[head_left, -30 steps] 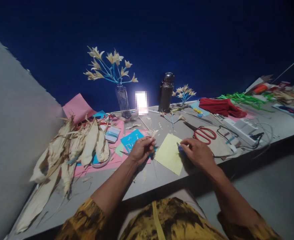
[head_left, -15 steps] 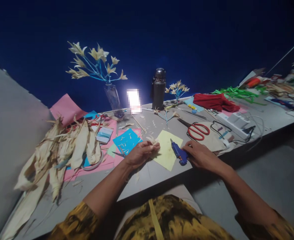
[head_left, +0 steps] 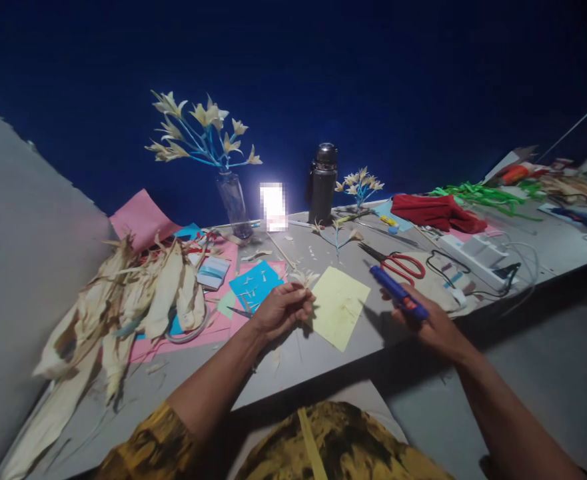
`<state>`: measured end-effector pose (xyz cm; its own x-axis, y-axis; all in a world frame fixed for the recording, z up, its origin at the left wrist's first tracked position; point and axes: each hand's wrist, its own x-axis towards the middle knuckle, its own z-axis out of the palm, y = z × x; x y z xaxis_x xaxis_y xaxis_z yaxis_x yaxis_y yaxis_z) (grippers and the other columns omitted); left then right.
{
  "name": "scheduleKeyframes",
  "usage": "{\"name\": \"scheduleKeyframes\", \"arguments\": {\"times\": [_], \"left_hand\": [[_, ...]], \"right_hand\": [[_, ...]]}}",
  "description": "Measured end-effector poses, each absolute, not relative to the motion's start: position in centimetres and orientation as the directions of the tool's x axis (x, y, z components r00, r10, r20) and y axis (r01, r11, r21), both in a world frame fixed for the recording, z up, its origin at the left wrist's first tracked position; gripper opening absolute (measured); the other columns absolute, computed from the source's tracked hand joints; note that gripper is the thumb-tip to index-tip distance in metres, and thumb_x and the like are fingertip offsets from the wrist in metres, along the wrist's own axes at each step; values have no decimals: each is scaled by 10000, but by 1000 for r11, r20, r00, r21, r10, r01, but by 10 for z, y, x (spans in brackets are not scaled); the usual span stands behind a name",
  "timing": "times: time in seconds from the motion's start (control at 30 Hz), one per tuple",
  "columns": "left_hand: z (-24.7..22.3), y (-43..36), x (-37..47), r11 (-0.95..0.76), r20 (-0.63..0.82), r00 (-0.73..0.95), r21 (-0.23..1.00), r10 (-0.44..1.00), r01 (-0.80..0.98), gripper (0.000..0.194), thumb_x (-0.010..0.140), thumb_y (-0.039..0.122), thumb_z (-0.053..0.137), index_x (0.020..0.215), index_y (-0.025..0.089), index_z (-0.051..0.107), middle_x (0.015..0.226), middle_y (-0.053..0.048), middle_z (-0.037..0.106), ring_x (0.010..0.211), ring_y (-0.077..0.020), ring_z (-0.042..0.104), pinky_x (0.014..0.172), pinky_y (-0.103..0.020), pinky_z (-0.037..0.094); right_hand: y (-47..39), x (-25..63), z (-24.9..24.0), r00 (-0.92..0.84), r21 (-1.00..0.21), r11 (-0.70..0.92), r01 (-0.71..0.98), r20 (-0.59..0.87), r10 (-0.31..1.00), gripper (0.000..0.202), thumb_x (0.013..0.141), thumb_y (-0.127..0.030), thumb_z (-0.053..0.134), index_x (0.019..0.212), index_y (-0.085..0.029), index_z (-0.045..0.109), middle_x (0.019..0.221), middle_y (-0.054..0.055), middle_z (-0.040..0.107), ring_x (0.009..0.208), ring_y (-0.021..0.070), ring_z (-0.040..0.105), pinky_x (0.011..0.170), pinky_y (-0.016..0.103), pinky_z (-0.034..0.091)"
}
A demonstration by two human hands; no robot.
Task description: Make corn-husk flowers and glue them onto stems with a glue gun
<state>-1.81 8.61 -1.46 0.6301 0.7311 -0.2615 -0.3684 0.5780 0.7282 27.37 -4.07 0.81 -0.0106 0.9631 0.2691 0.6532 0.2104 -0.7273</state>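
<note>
My left hand (head_left: pixel 284 308) pinches a small pale husk flower (head_left: pixel 305 277) over the table, just left of a yellow paper sheet (head_left: pixel 342 308). Raised beyond the sheet's right side, my right hand (head_left: pixel 427 327) is wrapped round a blue glue gun (head_left: pixel 398 293), whose tip points up and left. A blue paper (head_left: pixel 256 287) strewn with thin husk slivers lies left of my left hand, with dark pointed blades (head_left: pixel 239 311) by its lower edge. Scissors with red handles (head_left: pixel 407 265) rest behind the glue gun.
Dried husks (head_left: pixel 118 300) heap at the left. Behind stand a glass vase (head_left: pixel 234 205) of husk flowers, a bright light (head_left: pixel 273 205) and a dark flask (head_left: pixel 322 187). A white power strip (head_left: pixel 476 257) with cables, red cloth (head_left: pixel 436 212) and green strips (head_left: pixel 493 200) lie rightward.
My right hand has moved right and lifted the blue glue gun off the yellow sheet. My left hand keeps the husk flower. The whole view has shifted slightly.
</note>
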Motion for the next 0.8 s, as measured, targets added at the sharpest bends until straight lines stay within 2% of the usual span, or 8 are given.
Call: {"name": "scheduleKeyframes", "arguments": {"times": [0.1,0.23,0.4,0.57,0.8], "left_hand": [[-14,87,-18,537,-255,593,761,764,-365,188,727,177,784,798,97,628,672,-38,673,412,-67,549,346,-145,406],[-14,85,-16,506,-263,563,796,783,-333,227,707,218,796,802,90,634,638,-21,652,376,-55,506,309,-136,354],[-14,82,-15,460,-223,564,828,795,-321,246,710,271,789,753,110,608,609,-15,646,342,-45,459,293,-136,305],[-14,82,-15,464,-244,562,837,790,-289,261,699,294,795,755,107,622,585,-4,629,341,-42,456,301,-138,298],[-11,82,-14,463,-252,556,841,792,-280,275,666,304,811,724,107,628,577,-3,627,344,-41,454,300,-140,286]], "right_hand": [[-31,241,8,-272,-597,460,657,382,883,220,917,-274,554,1126,-205,544,1021,96,638,895,230,601,792,353,496],[-17,218,7,-464,-493,596,634,374,803,205,901,-214,531,1105,-203,523,1002,104,628,878,242,571,792,384,464],[-10,214,4,-507,-460,598,656,318,801,199,894,-207,492,1090,-192,518,988,108,619,883,249,555,810,400,441],[-9,213,6,-502,-440,573,692,277,819,128,941,-260,460,1031,-194,522,940,99,612,846,239,535,787,389,425],[-9,212,9,-503,-441,552,708,234,832,91,954,-257,439,973,-197,505,892,75,588,812,226,517,754,364,395]]}}
